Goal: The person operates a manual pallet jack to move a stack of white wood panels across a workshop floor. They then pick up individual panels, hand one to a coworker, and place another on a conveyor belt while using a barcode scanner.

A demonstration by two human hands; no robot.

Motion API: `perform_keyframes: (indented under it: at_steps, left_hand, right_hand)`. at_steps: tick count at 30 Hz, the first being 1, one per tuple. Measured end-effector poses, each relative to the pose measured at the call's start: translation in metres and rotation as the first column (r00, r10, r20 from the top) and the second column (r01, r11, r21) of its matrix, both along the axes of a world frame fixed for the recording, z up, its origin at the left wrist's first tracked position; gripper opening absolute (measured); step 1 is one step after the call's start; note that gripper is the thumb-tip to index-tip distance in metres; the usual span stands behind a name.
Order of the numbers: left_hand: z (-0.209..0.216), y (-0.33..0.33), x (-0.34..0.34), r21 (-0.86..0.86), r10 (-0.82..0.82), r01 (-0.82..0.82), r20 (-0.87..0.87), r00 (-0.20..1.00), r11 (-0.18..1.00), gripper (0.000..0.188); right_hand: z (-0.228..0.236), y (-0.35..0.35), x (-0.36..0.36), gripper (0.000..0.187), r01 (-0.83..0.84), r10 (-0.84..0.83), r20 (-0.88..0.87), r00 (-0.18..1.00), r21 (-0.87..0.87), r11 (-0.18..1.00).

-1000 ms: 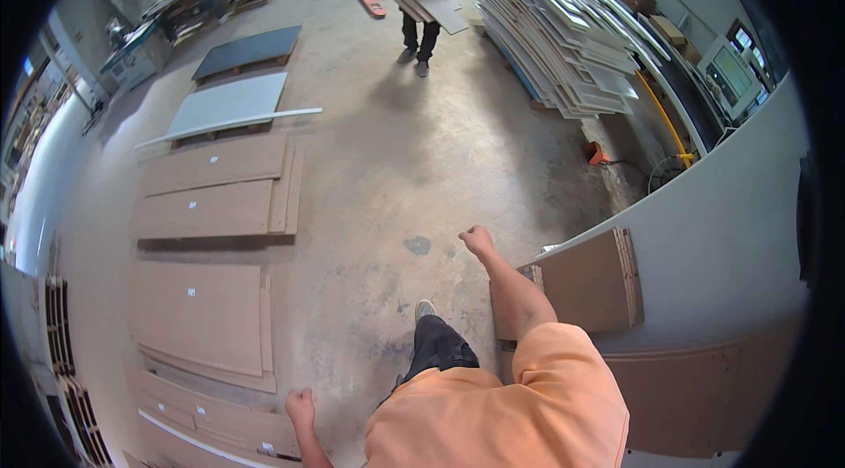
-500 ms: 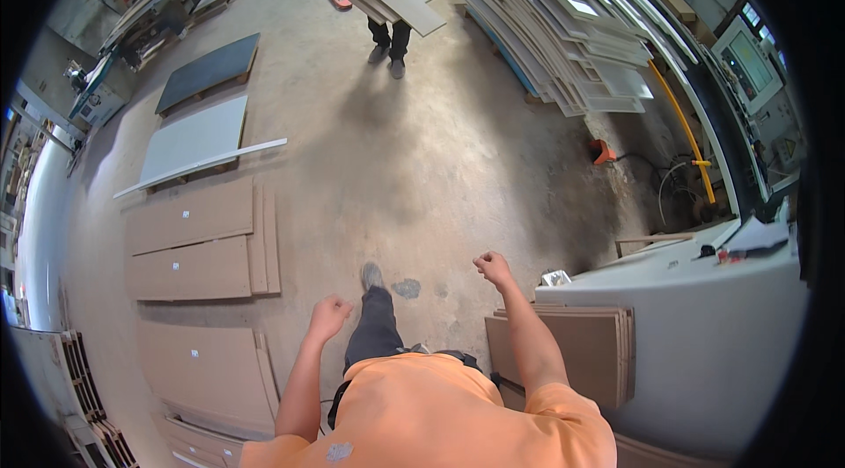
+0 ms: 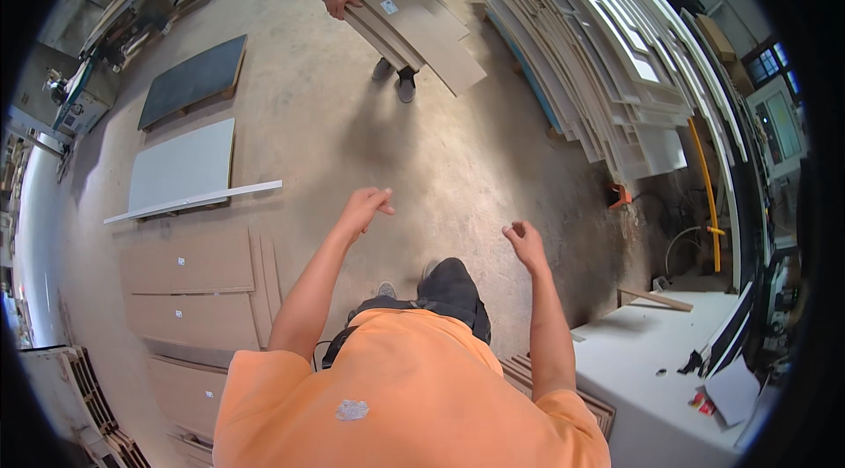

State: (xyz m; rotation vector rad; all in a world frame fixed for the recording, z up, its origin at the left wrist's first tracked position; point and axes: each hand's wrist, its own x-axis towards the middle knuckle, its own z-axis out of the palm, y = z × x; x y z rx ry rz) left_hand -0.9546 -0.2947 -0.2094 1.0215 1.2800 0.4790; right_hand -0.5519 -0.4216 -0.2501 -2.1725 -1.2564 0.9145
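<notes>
Head view, one frame. Wearer in an orange shirt, both forearms raised over a concrete floor (image 3: 290, 142).

Left hand (image 3: 365, 204): empty, fingers loosely spread and slightly curled, gripping nothing, touching nothing. Nearest thing is the long white strip (image 3: 194, 201), off to the hand's left and lying along the near edge of a pale grey panel (image 3: 180, 164). Below and left of the hand, brown boards (image 3: 189, 261) lie flat in a row on the floor, each with a small white label.

Right hand (image 3: 526, 244): empty, fingers curled in toward the palm in a loose fist, holding nothing. Below and right of it stands a white worktable (image 3: 634, 362); a wooden offcut (image 3: 656, 298) rests at its far edge, and small bits lie near its right end, too small to identify. A stack of brown boards (image 3: 563, 384) sits just beside the table, under the right elbow.

Ahead of both hands, well apart: a second person holds a stack of tan panels (image 3: 414, 15), one hand (image 3: 337, 0) at the near edge, the other at the top.

Right of that, a tall slanted stack of white panels (image 3: 598, 54). A dark panel (image 3: 194, 76) lies far left. No containers visible.
</notes>
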Motion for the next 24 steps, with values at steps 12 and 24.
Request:
perform_keyframes:
  at_steps: [12,24]
  left_hand:
    - [-0.075,0.194,0.007,-0.125,0.446,-0.456,-0.103,0.889,0.881,0.067]
    - [-0.091,0.336,-0.020,-0.215,0.711,-0.693,0.005,0.704,0.688,0.055]
  right_hand:
    - [0.008,0.405,0.011,0.090,-0.196,0.157,0.165,0.974,0.251,0.948]
    - [0.019,0.571,-0.056,0.101,-0.487,0.484,-0.066,0.872,-0.036,0.873]
